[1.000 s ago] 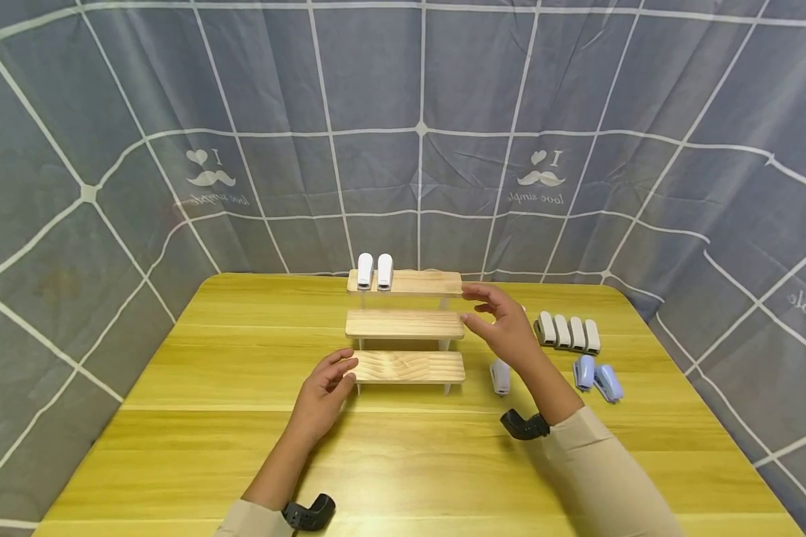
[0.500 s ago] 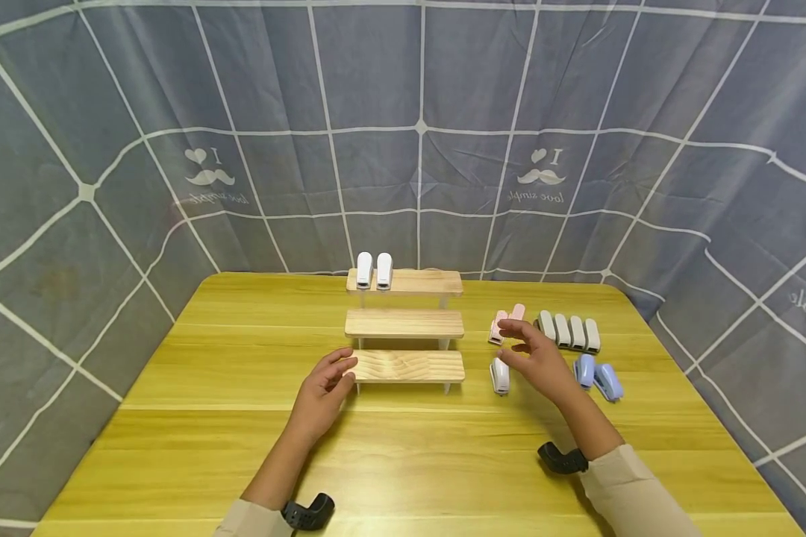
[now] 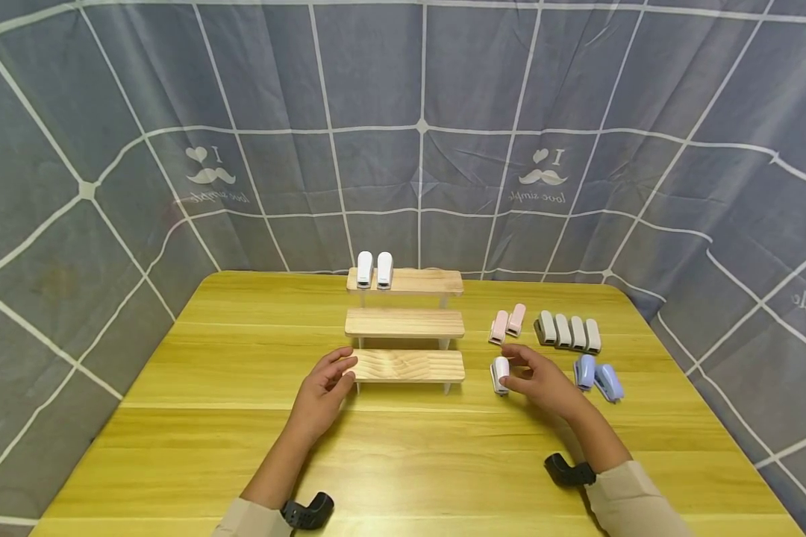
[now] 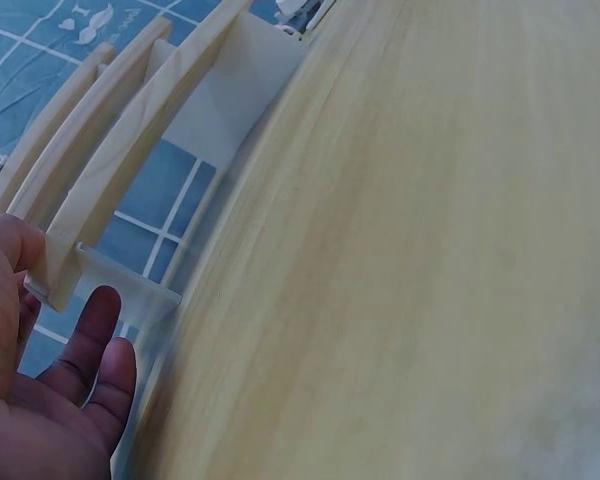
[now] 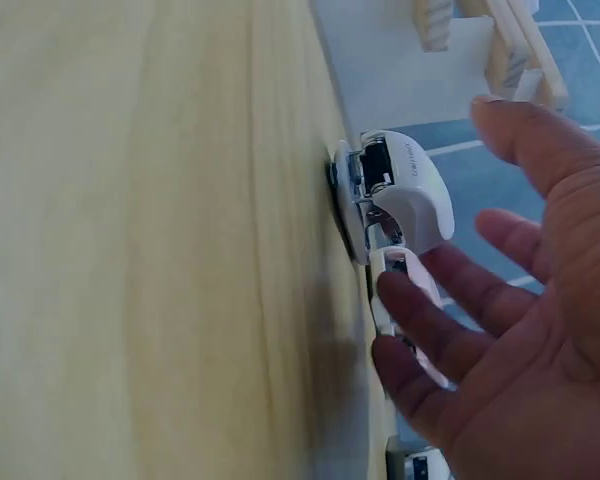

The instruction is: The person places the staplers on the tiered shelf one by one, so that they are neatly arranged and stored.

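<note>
My left hand (image 3: pixel 324 389) holds the left end of the lowest board of a three-tier wooden stand (image 3: pixel 404 367). Seen from the left wrist, the thumb (image 4: pixel 15 245) lies against the board's end and other fingers (image 4: pixel 92 335) curl below it. To the stand's right, a white stapler (image 3: pixel 499 375) stands on the table. My right hand (image 3: pixel 540 382) is around its right side, thumb and fingers spread apart. From the right wrist, this same stapler (image 5: pixel 410 195) sits between thumb and fingers, with gaps; contact cannot be told. Two white staplers (image 3: pixel 375 270) stand on the top board's left half.
Two pink staplers (image 3: pixel 507 322) stand behind the right hand. Several off-white staplers (image 3: pixel 568 332) form a row farther right. Two blue staplers (image 3: pixel 595 377) lie just right of the right hand. A grey grid-patterned curtain (image 3: pixel 416 171) surrounds the yellow wooden table (image 3: pixel 403 455).
From beside the stand's upper boards, my right hand has moved right and nearer me, to the single white stapler. The pink staplers have come into sight. My left hand stays put.
</note>
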Available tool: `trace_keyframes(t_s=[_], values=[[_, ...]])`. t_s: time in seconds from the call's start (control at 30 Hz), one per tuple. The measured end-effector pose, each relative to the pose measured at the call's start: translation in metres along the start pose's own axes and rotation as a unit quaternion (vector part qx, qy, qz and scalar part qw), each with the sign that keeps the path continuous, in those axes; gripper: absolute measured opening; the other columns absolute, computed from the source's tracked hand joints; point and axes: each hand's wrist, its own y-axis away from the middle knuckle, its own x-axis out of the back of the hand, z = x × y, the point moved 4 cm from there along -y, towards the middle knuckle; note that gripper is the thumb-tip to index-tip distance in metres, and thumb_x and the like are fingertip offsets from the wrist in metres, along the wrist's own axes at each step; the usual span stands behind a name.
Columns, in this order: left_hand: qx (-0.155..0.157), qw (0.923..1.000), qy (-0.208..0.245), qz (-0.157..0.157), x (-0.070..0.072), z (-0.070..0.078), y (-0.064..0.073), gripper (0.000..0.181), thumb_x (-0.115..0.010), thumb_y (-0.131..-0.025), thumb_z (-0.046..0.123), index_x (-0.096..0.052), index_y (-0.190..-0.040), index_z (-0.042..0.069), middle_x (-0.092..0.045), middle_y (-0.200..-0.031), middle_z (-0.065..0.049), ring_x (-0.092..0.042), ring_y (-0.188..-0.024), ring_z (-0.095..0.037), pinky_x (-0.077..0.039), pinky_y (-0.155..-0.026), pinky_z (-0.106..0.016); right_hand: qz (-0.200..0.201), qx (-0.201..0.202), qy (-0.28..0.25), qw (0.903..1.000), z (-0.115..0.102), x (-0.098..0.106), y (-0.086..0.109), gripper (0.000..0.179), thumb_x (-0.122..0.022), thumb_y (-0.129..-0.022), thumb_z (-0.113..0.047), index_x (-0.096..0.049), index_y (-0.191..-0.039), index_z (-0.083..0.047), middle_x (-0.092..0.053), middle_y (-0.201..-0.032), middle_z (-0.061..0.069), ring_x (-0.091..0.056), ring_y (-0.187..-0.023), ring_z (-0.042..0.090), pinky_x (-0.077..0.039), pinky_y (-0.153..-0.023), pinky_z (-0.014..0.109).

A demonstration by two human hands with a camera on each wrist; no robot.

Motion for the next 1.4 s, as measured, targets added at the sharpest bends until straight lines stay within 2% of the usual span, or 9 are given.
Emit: trace_keyframes(t_s=[0.13,0.3,0.43,0.53,0.67,0.93,1.23,1.4], values=[[-0.009,1.0,0.003,0.0,0.0,-0.007,-0.002,0.029,-0.061,-0.1,0.012,-0.067,-0.127,0.003,-0.052,-0.144,-0.001,-0.053,-0.124,-0.023,-0.047,-0.092,-0.032,-0.006,-0.008,0.003,0.9999,0.005,-0.002,0.001,0.06,-0.07,-0.095,-0.018,-0.044,-0.144,0.004,-0.056,-0.134,0.021,-0.056,-0.119,0.038,-0.046,-0.096,0.05],[-0.01,0.9999,0.001,-0.005,0.0,-0.008,-0.002,0.029,-0.061,-0.1,0.012,-0.067,-0.127,0.004,-0.052,-0.145,-0.001,-0.051,-0.126,-0.023,-0.046,-0.095,-0.038,-0.011,0.009,0.016,0.9998,0.006,-0.003,0.001,0.058,-0.07,-0.094,-0.015,-0.046,-0.141,0.007,-0.061,-0.125,0.021,-0.059,-0.113,0.037,-0.047,-0.094,0.051],[-0.007,0.9999,-0.003,-0.012,0.001,-0.007,-0.002,0.03,-0.06,-0.101,0.014,-0.066,-0.129,0.005,-0.05,-0.146,0.0,-0.05,-0.127,-0.023,-0.046,-0.097,-0.041,-0.007,0.013,0.026,0.9996,0.007,-0.006,0.0,0.059,-0.073,-0.092,-0.015,-0.047,-0.141,0.006,-0.063,-0.121,0.017,-0.061,-0.109,0.032,-0.048,-0.092,0.047],[-0.004,0.9999,-0.006,-0.012,0.003,-0.007,-0.002,0.031,-0.059,-0.101,0.015,-0.065,-0.13,0.005,-0.049,-0.147,0.0,-0.05,-0.127,-0.023,-0.046,-0.096,-0.041,-0.009,0.02,0.029,0.9993,0.007,-0.008,-0.001,0.06,-0.074,-0.091,-0.017,-0.047,-0.141,0.004,-0.063,-0.123,0.015,-0.059,-0.111,0.031,-0.047,-0.092,0.046],[-0.005,0.9999,-0.002,-0.015,0.003,-0.007,-0.002,0.031,-0.059,-0.101,0.015,-0.065,-0.13,0.005,-0.049,-0.147,0.0,-0.05,-0.127,-0.023,-0.046,-0.095,-0.04,-0.01,0.024,0.034,0.9991,0.007,-0.009,-0.001,0.061,-0.074,-0.091,-0.017,-0.047,-0.141,0.003,-0.061,-0.126,0.016,-0.057,-0.115,0.033,-0.045,-0.094,0.051],[-0.001,0.9999,-0.003,-0.015,0.002,-0.007,-0.002,0.031,-0.059,-0.101,0.016,-0.065,-0.13,0.005,-0.05,-0.146,0.001,-0.05,-0.126,-0.022,-0.045,-0.096,-0.041,-0.01,0.018,0.039,0.999,0.007,-0.01,0.0,0.064,-0.076,-0.089,-0.014,-0.046,-0.142,0.002,-0.06,-0.126,0.016,-0.056,-0.115,0.032,-0.042,-0.096,0.052],[-0.003,0.9999,-0.001,-0.014,0.001,-0.007,-0.002,0.031,-0.059,-0.101,0.014,-0.066,-0.129,0.005,-0.05,-0.145,0.003,-0.052,-0.123,-0.02,-0.047,-0.092,-0.035,-0.026,0.022,0.047,0.9983,0.009,-0.011,0.003,0.069,-0.075,-0.09,-0.015,-0.04,-0.147,0.0,-0.056,-0.133,0.017,-0.052,-0.124,0.035,-0.038,-0.101,0.054],[0.001,0.9999,0.0,-0.014,0.001,-0.007,-0.002,0.03,-0.059,-0.101,0.015,-0.066,-0.129,0.005,-0.05,-0.145,0.004,-0.051,-0.125,-0.02,-0.047,-0.093,-0.036,-0.025,0.025,0.048,0.9982,0.01,-0.011,0.003,0.069,-0.076,-0.089,-0.016,-0.041,-0.147,0.001,-0.056,-0.132,0.017,-0.052,-0.121,0.033,-0.039,-0.1,0.054]])
